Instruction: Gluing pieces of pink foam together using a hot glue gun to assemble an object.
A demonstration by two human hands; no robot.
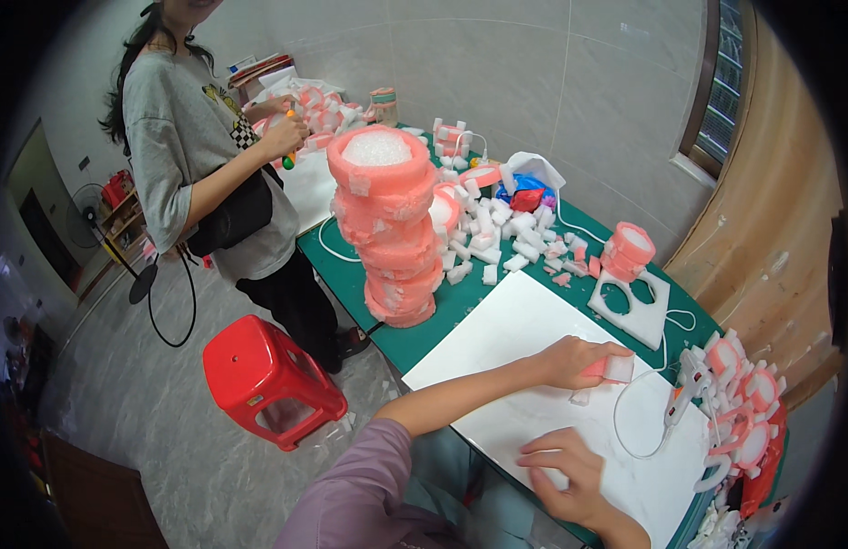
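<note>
My left hand (575, 361) is closed round a small pink foam piece with a white foam block (618, 369) at its right end, just above the white board (506, 334). A small clear or white scrap (580, 397) lies beneath that hand. Nearer to me, my right hand (575, 476) hovers over the board's front edge, its fingers bent and apart from the thumb. White shows in the gap between them; whether it is the board or a foam bit I cannot tell. A white glue gun (687, 389) lies at the board's right side, its cable looping over the board.
A tall stack of pink foam rings (392, 238) stands on the green table (460, 306). Behind the board lie loose white foam blocks (488, 240). Pink foam pieces (753, 393) crowd the right. A co-worker (199, 137) stands far left, near a red stool (268, 375).
</note>
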